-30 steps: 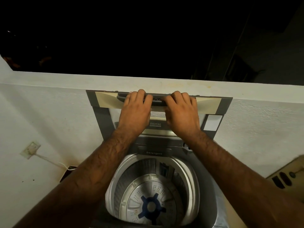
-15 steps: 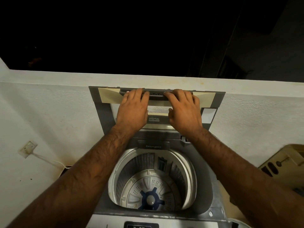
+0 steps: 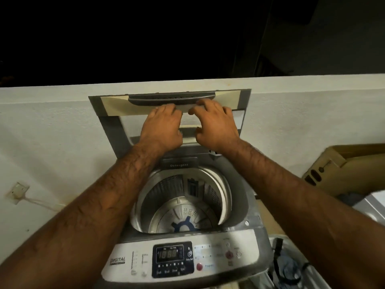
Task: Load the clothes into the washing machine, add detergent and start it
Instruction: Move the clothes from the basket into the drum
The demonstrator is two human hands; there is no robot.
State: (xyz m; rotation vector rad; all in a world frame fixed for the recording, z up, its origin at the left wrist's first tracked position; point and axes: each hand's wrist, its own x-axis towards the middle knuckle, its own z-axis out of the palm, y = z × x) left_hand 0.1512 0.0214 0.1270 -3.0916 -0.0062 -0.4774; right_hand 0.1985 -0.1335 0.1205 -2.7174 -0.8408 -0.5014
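The top-loading washing machine stands below me with its grey lid (image 3: 110, 124) raised upright against the white wall. The steel drum (image 3: 166, 197) is bare inside, with a blue hub at its bottom. A drawer marked Detergent (image 3: 179, 165) sits at the tub's back rim. The control panel (image 3: 216, 255) with a lit display is nearest to me. My left hand (image 3: 162, 126) and my right hand (image 3: 215, 124) hover side by side just below the lid's dark handle (image 3: 170, 98), fingers loosely curled and holding nothing. No clothes are in the drum.
A cardboard box (image 3: 345, 172) stands to the right of the machine. A white tub (image 3: 291, 265) with dark items inside sits at the lower right. A wall socket (image 3: 17, 192) with a cable is on the left wall. A white ledge (image 3: 62, 90) runs behind the lid.
Both hands have let go of the lid handle and drawn back below it. The view has tilted down, so the control panel now shows.
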